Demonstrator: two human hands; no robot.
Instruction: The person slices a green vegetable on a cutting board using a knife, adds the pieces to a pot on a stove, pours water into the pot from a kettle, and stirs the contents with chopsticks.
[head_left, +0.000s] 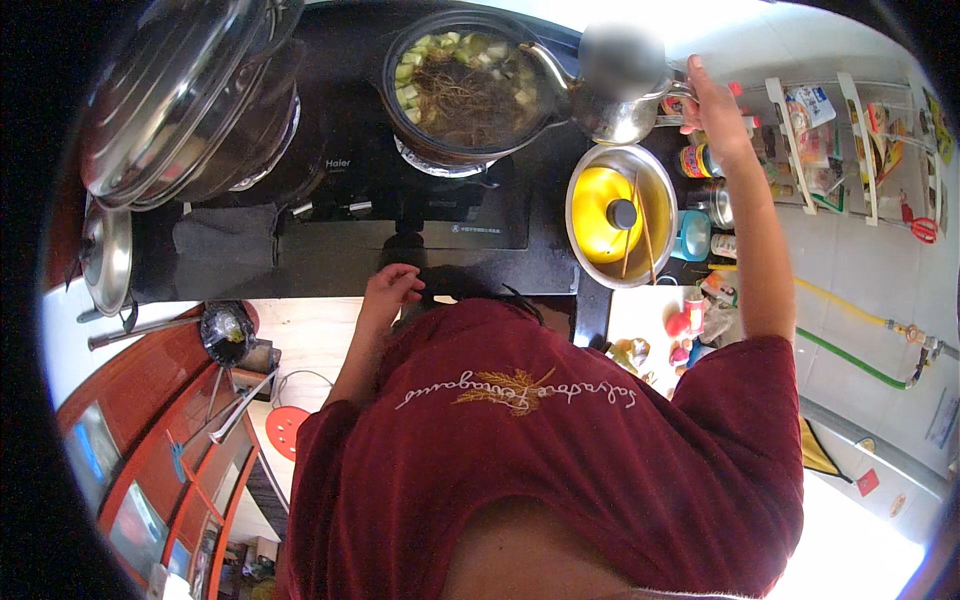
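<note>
My right hand [712,112] is closed around the handle of a shiny steel kettle [618,118], whose top is blurred. The kettle's spout reaches left over the rim of a dark cooking pot [388,92] on the stove. Pale green chunks [412,72] and a brown, stringy mass [455,95] sit in liquid inside that pot. Whether water runs from the spout I cannot make out. My left hand [393,288] hangs at the counter's front edge, fingers loosely bent, with nothing visible in it.
A steel basin [668,205] right of the stove holds a yellow, dark-knobbed round thing [598,240] and chopsticks [642,225]. A large lidded steamer [175,110] stands at left beside a grey cloth [232,235]. Jars [697,160] and a turquoise cup [692,236] line the right wall.
</note>
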